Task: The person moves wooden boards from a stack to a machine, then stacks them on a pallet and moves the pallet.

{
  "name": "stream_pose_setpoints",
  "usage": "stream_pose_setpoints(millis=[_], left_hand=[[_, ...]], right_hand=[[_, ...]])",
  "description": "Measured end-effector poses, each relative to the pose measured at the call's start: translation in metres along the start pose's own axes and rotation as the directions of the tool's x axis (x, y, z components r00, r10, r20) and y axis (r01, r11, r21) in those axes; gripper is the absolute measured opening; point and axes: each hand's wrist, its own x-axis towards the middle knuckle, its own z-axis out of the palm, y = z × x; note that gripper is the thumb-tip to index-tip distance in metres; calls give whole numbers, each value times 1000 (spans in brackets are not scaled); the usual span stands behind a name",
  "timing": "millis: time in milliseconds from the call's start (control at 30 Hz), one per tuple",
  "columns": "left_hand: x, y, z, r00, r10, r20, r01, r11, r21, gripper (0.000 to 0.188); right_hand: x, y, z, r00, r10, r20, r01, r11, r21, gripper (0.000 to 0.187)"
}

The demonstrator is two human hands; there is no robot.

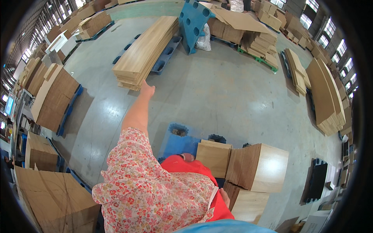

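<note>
My left arm, in a floral sleeve, stretches forward. At its end my left hand (147,91) is at the near right corner of a long stack of wood-grain boards (149,44). A finger points out toward the boards and the thumb stands apart; whether it touches them I cannot tell. The boards lie on a blue pallet (165,54). Low down by my red apron (190,165), only a small part of my right hand (224,197) shows, beside the stacked shorter panels (270,167); its fingers are hidden.
Close in front lies a blue plastic pallet (180,139) with a panel stack (213,155) on it. Another blue pallet (192,27) stands on edge beyond the boards, by a white sack (203,40). Panel stacks (56,99) line the left; long boards (324,97) stand right.
</note>
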Motion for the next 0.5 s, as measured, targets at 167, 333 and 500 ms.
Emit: stream_pose_setpoints(millis=[167, 333, 500], left_hand=[[20, -3, 5, 1000, -10, 5, 11, 993, -114, 80], [30, -11, 7, 1000, 8, 0, -8, 998, -68, 81], [49, -35, 5, 998, 66, -17, -67, 994, -88, 84]], right_hand=[[-4, 25, 8, 986, 165, -23, -161, 981, 108, 18], [-4, 26, 6, 991, 135, 6, -135, 988, 68, 20], [-7, 24, 11, 992, 126, -5, -124, 984, 127, 20]])
